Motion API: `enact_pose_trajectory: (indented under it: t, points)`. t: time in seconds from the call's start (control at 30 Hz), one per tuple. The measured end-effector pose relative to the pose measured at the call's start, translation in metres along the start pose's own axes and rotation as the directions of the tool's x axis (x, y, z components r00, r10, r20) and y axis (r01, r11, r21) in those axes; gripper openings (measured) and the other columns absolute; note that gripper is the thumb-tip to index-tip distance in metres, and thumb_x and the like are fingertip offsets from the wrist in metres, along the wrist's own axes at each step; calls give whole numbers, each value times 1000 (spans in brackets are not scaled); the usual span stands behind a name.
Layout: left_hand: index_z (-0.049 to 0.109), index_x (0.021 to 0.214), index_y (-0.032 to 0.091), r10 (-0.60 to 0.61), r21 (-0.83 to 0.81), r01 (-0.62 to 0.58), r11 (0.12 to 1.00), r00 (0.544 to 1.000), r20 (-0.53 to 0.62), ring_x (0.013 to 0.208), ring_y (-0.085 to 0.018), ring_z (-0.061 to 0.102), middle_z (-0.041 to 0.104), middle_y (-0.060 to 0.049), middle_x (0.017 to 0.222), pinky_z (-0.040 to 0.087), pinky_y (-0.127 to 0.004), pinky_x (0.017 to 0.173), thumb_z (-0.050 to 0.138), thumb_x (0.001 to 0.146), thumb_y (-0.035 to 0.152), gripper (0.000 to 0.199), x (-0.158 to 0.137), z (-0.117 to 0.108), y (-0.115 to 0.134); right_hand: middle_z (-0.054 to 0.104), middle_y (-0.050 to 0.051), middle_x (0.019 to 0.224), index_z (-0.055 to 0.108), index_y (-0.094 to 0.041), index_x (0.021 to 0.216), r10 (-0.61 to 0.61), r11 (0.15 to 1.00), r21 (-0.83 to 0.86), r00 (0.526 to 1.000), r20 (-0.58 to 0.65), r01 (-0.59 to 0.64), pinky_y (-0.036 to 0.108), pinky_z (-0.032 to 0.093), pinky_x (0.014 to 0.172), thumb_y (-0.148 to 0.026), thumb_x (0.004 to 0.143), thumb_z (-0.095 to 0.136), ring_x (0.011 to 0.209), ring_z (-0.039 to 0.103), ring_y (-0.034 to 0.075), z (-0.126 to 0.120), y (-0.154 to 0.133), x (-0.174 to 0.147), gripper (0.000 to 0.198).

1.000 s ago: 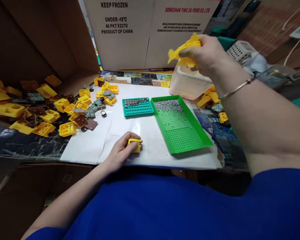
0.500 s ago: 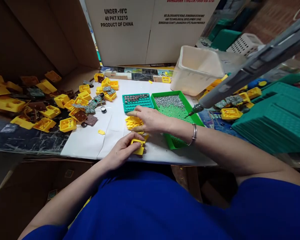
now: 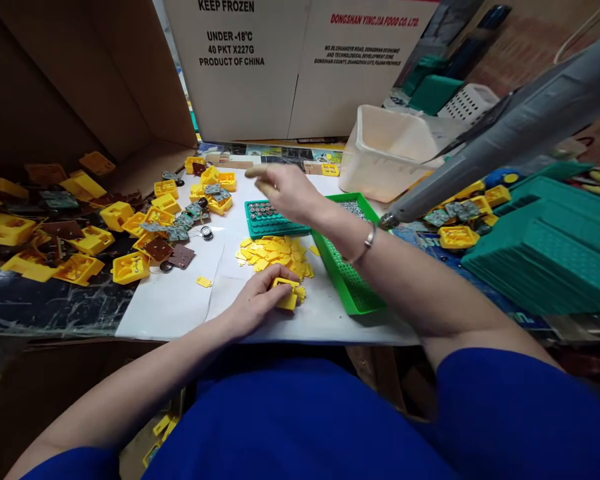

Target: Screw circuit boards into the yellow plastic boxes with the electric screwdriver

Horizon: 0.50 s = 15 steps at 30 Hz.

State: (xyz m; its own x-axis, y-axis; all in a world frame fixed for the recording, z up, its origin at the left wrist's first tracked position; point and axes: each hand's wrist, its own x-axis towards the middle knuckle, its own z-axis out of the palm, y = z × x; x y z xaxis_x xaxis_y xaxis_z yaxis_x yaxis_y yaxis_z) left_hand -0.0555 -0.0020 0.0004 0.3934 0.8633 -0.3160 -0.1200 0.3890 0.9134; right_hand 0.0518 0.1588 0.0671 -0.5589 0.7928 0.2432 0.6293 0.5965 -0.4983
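Observation:
My left hand (image 3: 254,301) is closed around a small yellow plastic housing (image 3: 287,301) near the table's front edge. Just behind it lies a heap of flat yellow plastic tabs (image 3: 273,252). Above the teal tray (image 3: 253,231), which has rows of small round metal parts, my right hand (image 3: 291,192) reaches out with its fingers stretched and nothing visible in them. Its fingertips point towards a cluster of yellow housings with circuit boards (image 3: 217,192). My right forearm hides part of the green tray (image 3: 354,303) of screws.
A grey power screwdriver (image 3: 430,180) slants in from the right. Behind it stand a translucent bin (image 3: 380,157) and a white carton (image 3: 240,100). Stacked teal trays (image 3: 540,247) are at right. More yellow housings (image 3: 130,267) pile up at left.
My right hand has lifted off the yellow tabs and moved away from me, over the teal tray. The left hand still holds the housing. The view has shifted slightly.

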Motion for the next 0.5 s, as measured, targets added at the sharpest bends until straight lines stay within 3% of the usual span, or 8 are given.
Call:
enact_pose_trajectory:
  t: [0.07, 0.13, 0.2, 0.27, 0.37, 0.5]
  points:
    - [59, 96, 17, -23, -67, 24, 997, 1000, 7, 82, -21, 69, 68, -6, 86, 55, -31, 66, 71, 78, 43, 34, -1, -1, 1, 64, 8, 133, 62, -19, 131, 135, 974, -174, 988, -80, -147, 34, 42, 108, -13, 97, 39, 126, 56, 22, 2, 17, 33, 41]
    - [58, 95, 17, -28, -111, 29, 993, 1000, 6, 78, -20, 68, 67, -5, 85, 55, -32, 64, 72, 77, 44, 35, -4, -2, 1, 58, 10, 140, 57, -19, 136, 362, 860, -355, 929, -84, -367, 34, 43, 105, -11, 98, 35, 130, 53, 23, 2, 44, 61, 44]
    - [58, 96, 17, -19, -95, 21, 995, 1000, 15, 79, -19, 67, 67, -5, 86, 55, -32, 67, 70, 79, 46, 36, -8, -5, 1, 61, 19, 132, 62, -9, 127, 477, 789, -406, 876, -67, -461, 38, 46, 101, -11, 97, 41, 125, 57, 28, 2, 73, 77, 37]
    - [59, 98, 17, -6, -16, 7, 1000, 999, 33, 81, -19, 66, 67, -6, 88, 53, -32, 72, 66, 83, 47, 35, -10, -8, -1, 62, 19, 127, 63, -8, 122, 538, 744, -442, 842, -48, -501, 41, 49, 99, -19, 97, 52, 118, 60, 28, 2, 100, 84, 30]
    - [60, 101, 16, 6, 85, -12, 996, 997, 71, 84, -18, 62, 66, -7, 93, 48, -30, 75, 59, 88, 47, 33, -11, -11, -3, 61, 11, 127, 60, -16, 124, 570, 717, -488, 821, -1, -498, 44, 54, 94, -36, 95, 61, 111, 62, 22, 3, 127, 91, 36]
    - [60, 101, 17, 16, 179, -33, 983, 995, 94, 84, -18, 58, 64, -8, 96, 45, -31, 75, 53, 92, 48, 33, -11, -9, -1, 61, 9, 126, 59, -18, 125, 583, 698, -512, 813, -2, -501, 42, 55, 92, -38, 95, 60, 109, 62, 21, -5, 152, 107, 36]
